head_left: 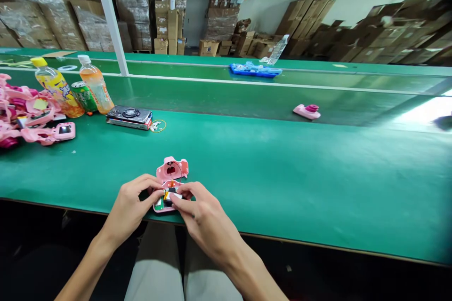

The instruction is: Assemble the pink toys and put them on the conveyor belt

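Note:
An opened pink plastic case lies near the front edge of the green table (282, 174). Its upper shell (163, 170) is joined by thin wires to the lower shell (163, 210), which holds a green circuit board (158, 205) and a silvery battery (174, 196). My left hand (136, 200) is at the left side of the lower shell, thumb and forefinger pinched at a yellow-edged part; what they grip is too small to name. My right hand (201, 209) is closed on the battery from the right, its fingertips over the shell.
At the left are a pile of pink casings (42, 117), two bottles (58, 87) (95, 84), a green can (84, 96) and a dark box (130, 116). A pink part (307, 111) and a blue tray (256, 71) lie farther back. A white post (111, 23) rises behind.

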Motion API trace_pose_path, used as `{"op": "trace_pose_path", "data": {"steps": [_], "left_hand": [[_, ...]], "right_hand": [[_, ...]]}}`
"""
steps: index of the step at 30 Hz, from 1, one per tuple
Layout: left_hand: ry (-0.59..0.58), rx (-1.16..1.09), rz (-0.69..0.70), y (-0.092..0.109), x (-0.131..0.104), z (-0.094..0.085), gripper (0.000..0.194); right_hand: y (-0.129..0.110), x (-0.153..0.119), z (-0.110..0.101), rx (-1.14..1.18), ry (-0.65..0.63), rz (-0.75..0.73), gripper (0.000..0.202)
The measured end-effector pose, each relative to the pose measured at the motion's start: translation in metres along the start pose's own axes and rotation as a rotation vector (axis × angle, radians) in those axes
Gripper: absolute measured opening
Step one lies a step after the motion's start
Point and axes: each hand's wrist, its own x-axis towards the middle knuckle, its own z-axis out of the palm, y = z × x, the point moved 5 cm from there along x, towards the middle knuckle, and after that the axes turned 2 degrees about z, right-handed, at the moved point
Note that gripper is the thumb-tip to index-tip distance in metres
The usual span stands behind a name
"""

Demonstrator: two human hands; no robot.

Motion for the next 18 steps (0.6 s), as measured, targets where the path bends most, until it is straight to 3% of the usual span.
{"op": "trace_pose_path", "data": {"steps": [10,14,18], "left_hand": [[-0.015,-0.003,0.022,0.002,0.000,0.002,0.019],[-0.095,0.037,0.092,0.003,-0.005,0.003,0.015],[-0.175,0.152,0.173,0.001,-0.017,0.008,0.039]], "right_hand": [[0.007,-0.001,0.002,0.045,0.059,-0.029,0.028],[0.005,0.004,0.002,0.013,-0.056,-0.039,0.033],[0.002,0.010,-0.003,-0.108,-0.180,-0.132,0.029]]}}
